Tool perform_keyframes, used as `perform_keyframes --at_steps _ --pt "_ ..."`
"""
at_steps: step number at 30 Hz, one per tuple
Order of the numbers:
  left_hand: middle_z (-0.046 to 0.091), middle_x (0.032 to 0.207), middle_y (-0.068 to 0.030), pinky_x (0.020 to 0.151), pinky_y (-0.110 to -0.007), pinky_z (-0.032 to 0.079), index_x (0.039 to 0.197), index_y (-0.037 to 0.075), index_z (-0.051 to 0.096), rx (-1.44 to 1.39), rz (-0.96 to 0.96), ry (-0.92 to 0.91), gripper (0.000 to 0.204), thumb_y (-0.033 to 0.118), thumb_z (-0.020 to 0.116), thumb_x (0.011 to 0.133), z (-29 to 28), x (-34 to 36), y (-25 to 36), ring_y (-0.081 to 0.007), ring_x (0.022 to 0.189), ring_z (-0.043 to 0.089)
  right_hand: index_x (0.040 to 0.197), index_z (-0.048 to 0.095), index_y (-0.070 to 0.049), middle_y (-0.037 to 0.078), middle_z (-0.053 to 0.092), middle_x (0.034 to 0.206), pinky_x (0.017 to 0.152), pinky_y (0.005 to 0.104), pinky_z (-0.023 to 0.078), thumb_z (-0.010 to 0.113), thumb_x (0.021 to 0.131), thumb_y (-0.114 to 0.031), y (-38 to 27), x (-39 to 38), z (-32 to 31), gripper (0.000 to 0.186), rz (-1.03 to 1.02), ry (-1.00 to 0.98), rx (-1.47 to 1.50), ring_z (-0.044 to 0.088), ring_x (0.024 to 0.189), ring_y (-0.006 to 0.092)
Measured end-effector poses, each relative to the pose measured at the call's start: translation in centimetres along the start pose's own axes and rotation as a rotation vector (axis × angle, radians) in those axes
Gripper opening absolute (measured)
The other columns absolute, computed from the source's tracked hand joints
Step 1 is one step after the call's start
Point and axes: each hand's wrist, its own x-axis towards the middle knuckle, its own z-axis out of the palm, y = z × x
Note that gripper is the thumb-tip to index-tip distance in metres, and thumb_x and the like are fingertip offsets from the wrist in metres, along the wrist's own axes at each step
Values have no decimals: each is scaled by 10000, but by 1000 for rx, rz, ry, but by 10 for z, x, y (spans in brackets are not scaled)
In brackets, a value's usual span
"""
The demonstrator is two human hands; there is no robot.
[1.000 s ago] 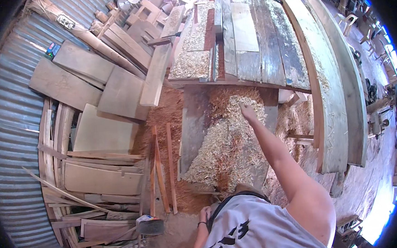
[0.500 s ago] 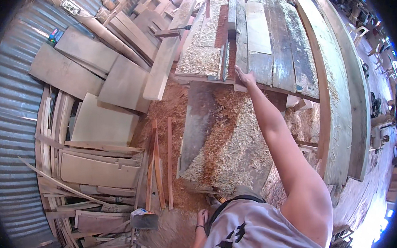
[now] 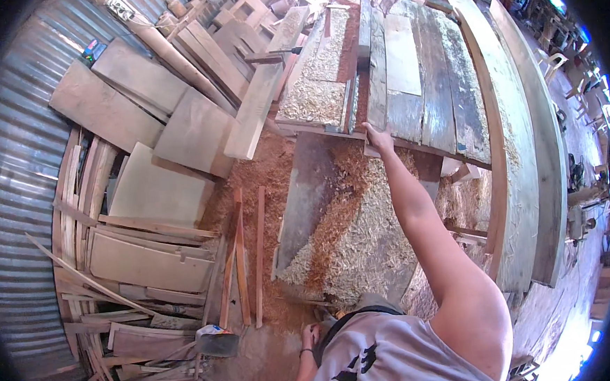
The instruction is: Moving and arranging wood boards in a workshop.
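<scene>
My right hand (image 3: 379, 138) is closed over the near end of a long grey weathered plank (image 3: 384, 81) lying on the sawdust-strewn workbench (image 3: 446, 98); my left hand (image 3: 307, 338) hangs low, its grip indiscernible. I judge the plank stiff, heavy and splintery, best held by both edges. A small blue-green box (image 3: 94, 50) sits far left against the corrugated metal wall (image 3: 17, 173).

Bench planks (image 3: 425, 92): weathered grey wood, rough, matt. Wood shavings (image 3: 364, 236) pale and curly, sawdust (image 3: 265, 172) reddish (fine, powdery). Left wall (image 3: 11, 180): corrugated metal, dull sheen. Stacked boards (image 3: 144, 193) on the left: bare sawn wood. Shirt (image 3: 392, 360): grey cloth.
</scene>
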Motion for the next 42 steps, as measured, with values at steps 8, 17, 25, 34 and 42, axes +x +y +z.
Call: perform_keyframes --at_steps 8,17,25,34,42 --pt "567 747 -78 575 -261 429 903 5 544 -50 -92 21 199 153 481 786 8 2 -3 -147 639 522 1268 135 -41 263 382 1151 876 363 331 530 487 -704 6 -22 10 1097 -54 34 -13 403 1056 357" --pt "577 778 -98 628 -252 435 922 -10 543 -65 -21 43 251 190 474 787 1 12 -19 -153 696 550 1255 200 -50 229 395 1155 880 338 319 580 498 -654 10 -54 7 1040 -19 -8 64 390 1078 318" --pt "578 759 -86 617 -259 444 921 -8 543 93 -1 38 258 202 474 786 5 21 -12 -157 684 548 1199 263 24 218 425 1126 866 325 330 616 556 -566 37 -58 -2 942 -109 8 155 410 1062 297" --pt "554 667 -29 564 -241 406 818 22 567 43 -2 6 187 185 503 750 2 10 1 -116 604 500 1180 286 -19 210 472 1068 822 350 368 609 531 -566 41 -78 6 909 -79 38 118 469 986 323" --pt "575 731 -56 631 -245 416 861 28 568 78 54 59 212 189 473 761 -10 32 -56 -137 684 530 1137 351 -13 191 493 1046 815 341 374 642 549 -513 24 -116 7 825 -148 -40 238 484 971 297"
